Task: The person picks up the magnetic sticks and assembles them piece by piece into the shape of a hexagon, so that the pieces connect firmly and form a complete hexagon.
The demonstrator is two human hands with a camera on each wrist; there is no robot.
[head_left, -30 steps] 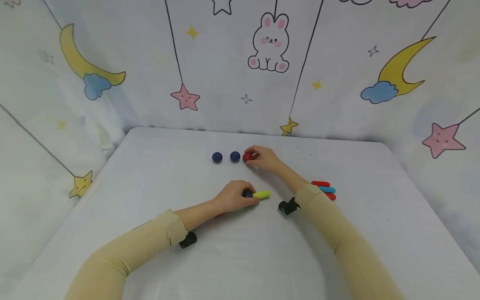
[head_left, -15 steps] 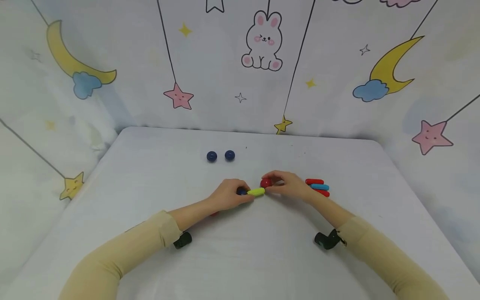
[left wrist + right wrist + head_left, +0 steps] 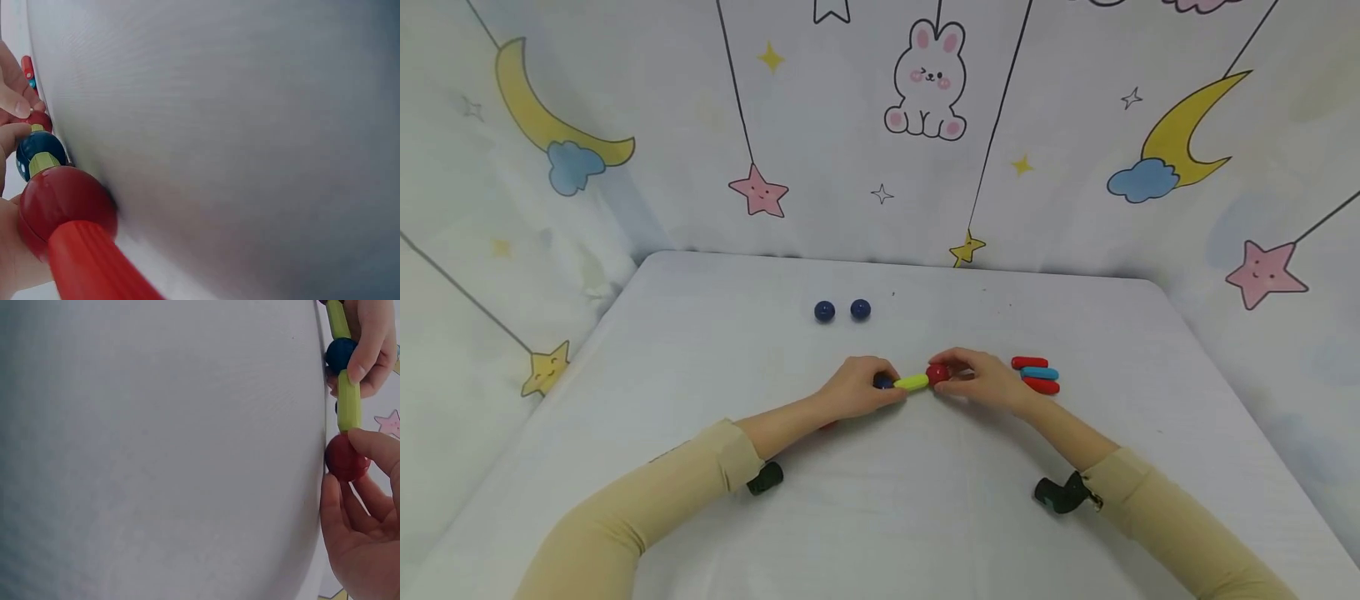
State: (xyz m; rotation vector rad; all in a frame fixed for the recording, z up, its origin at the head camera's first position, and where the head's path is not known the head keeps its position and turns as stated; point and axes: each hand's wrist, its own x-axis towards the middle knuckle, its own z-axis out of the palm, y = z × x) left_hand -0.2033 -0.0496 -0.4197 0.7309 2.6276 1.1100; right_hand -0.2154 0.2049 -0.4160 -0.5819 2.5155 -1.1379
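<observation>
My left hand (image 3: 856, 388) grips a blue ball (image 3: 883, 382) in a chain of balls and rods on the table. A yellow-green rod (image 3: 913, 383) runs from that ball to a red ball (image 3: 937, 373). My right hand (image 3: 981, 379) pinches this red ball, which touches the rod's end. In the left wrist view, the chain continues toward the camera with another short yellow-green rod (image 3: 44, 162), a second red ball (image 3: 65, 203) and a red rod (image 3: 100, 265). From the head view, my left hand and forearm hide most of that part.
Two loose blue balls (image 3: 842, 310) lie farther back on the white table (image 3: 737, 317). Two red rods (image 3: 1041, 386) and a blue rod (image 3: 1040, 373) lie beside my right hand. Dark wrist cameras (image 3: 1063, 493) hang under both sleeves. A patterned cloth (image 3: 820, 125) stands behind the table.
My right hand has brought the red ball from beside the two blue balls toward me, up to the end of the yellow-green rod. My left hand stays on the blue ball.
</observation>
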